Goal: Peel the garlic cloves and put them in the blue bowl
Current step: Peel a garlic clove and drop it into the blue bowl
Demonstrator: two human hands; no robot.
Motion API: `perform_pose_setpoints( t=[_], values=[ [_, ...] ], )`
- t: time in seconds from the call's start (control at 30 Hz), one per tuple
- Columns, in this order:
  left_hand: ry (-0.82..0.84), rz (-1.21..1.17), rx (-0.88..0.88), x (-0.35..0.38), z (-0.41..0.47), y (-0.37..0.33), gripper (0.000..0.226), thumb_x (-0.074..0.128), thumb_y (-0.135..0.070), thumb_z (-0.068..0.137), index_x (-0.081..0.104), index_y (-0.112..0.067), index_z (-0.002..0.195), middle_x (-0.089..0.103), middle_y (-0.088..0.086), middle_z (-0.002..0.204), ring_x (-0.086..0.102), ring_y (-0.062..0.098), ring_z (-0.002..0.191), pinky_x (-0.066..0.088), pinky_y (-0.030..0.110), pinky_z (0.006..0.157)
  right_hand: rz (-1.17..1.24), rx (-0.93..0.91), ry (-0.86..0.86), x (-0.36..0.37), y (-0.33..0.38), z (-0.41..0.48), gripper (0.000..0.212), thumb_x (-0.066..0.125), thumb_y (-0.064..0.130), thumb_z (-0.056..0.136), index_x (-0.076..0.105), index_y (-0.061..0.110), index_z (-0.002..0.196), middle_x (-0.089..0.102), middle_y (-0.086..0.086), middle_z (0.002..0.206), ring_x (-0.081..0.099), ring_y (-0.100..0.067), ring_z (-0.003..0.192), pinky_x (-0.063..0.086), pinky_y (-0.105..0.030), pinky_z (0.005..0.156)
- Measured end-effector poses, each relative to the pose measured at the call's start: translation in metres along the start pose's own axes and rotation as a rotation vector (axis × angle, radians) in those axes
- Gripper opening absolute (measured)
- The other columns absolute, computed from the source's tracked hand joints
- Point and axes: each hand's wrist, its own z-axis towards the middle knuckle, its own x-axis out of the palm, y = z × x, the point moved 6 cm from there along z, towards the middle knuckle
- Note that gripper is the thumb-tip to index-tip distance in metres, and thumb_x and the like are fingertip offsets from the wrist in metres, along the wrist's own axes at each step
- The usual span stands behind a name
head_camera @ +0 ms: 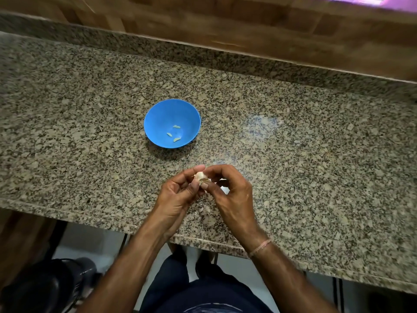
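The garlic (200,176) sits between the two hands, above the near part of the desk (293,154). The left hand (178,195) grips it from the left with curled fingers and thumb. The right hand (230,193) pinches it from the right, its thumb pressed to the lower side and its forefinger arched over the top. The fingertips of both hands meet around it, so only a pale rounded top and a brownish lower edge show. A small tip seems to point left, toward the left hand's fingers, but its long axis cannot be told for sure.

The bowl (162,116) stands on the desk, beyond the hands and a little to the left, well apart from them. Three peeled cloves (176,126) lie on its bottom, near one another, each lying roughly left to right. The nearest one tilts up to the right.

A few skin bits (200,208) lie on the desk between the wrists. A thin band (259,247) circles the right wrist.
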Motion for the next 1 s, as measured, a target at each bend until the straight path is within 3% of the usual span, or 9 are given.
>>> perform_pose_setpoints(
  t=[0.13, 0.23, 0.37, 0.5, 0.7, 1.0],
  values=[
    [0.021, 0.123, 0.055, 0.007, -0.003, -0.006, 0.039, 0.07, -0.005, 0.087, 0.07, -0.007, 0.126, 0.072, 0.007, 0.131, 0.068, 0.018, 0.115, 0.058, 0.024, 0.088, -0.089, -0.071, -0.045, -0.006, 0.004, -0.001, 0.015, 0.079, 0.006, 0.089, 0.072, 0.014, 0.1, 0.069, 0.007, 0.099, 0.067, -0.014, 0.092, 0.053, -0.019, 0.079],
    [0.034, 0.175, 0.064, 0.01, -0.003, -0.007, 0.04, 0.072, -0.008, 0.087, 0.07, -0.007, 0.127, 0.072, 0.009, 0.131, 0.069, 0.019, 0.114, 0.058, 0.027, 0.09, -0.042, -0.058, -0.063, -0.011, 0.002, -0.001, 0.013, 0.079, 0.006, 0.09, 0.073, 0.014, 0.099, 0.071, 0.006, 0.096, 0.07, -0.016, 0.092, 0.057, -0.027, 0.081],
    [0.03, 0.063, 0.001, 0.013, -0.003, -0.002, 0.039, 0.068, -0.009, 0.088, 0.07, -0.005, 0.127, 0.071, 0.012, 0.131, 0.07, 0.016, 0.107, 0.061, 0.022, 0.084, 0.133, 0.067, -0.035, -0.015, -0.006, 0.0, 0.01, 0.079, 0.01, 0.092, 0.074, 0.014, 0.099, 0.076, 0.001, 0.094, 0.074, -0.02, 0.092, 0.062, -0.039, 0.085],
    [-0.027, -0.055, -0.056, 0.014, -0.004, 0.002, 0.04, 0.071, -0.009, 0.082, 0.07, -0.002, 0.122, 0.077, 0.015, 0.11, 0.075, 0.016, 0.092, 0.062, 0.021, 0.075, 0.126, 0.049, -0.038, -0.017, -0.004, -0.004, 0.011, 0.077, 0.011, 0.094, 0.075, 0.014, 0.104, 0.076, 0.002, 0.098, 0.075, -0.021, 0.095, 0.063, -0.044, 0.086],
    [-0.066, -0.092, -0.069, 0.018, -0.006, -0.001, 0.052, 0.08, -0.024, 0.068, 0.067, -0.003, 0.113, 0.075, 0.01, 0.087, 0.072, 0.013, 0.077, 0.061, 0.02, 0.07, -0.097, -0.136, -0.011, -0.017, 0.005, -0.005, 0.014, 0.079, 0.016, 0.094, 0.079, 0.011, 0.107, 0.073, 0.004, 0.104, 0.071, -0.014, 0.098, 0.061, -0.034, 0.08],
    [-0.082, -0.059, -0.066, 0.011, -0.003, 0.001, 0.042, 0.072, -0.013, 0.083, 0.071, -0.004, 0.124, 0.077, 0.011, 0.114, 0.073, 0.013, 0.094, 0.061, 0.02, 0.082, -0.326, -0.293, 0.055, -0.006, 0.009, -0.003, 0.017, 0.074, 0.016, 0.099, 0.078, 0.007, 0.112, 0.073, -0.001, 0.104, 0.069, -0.007, 0.092, 0.059, -0.025, 0.078]
  ],
)
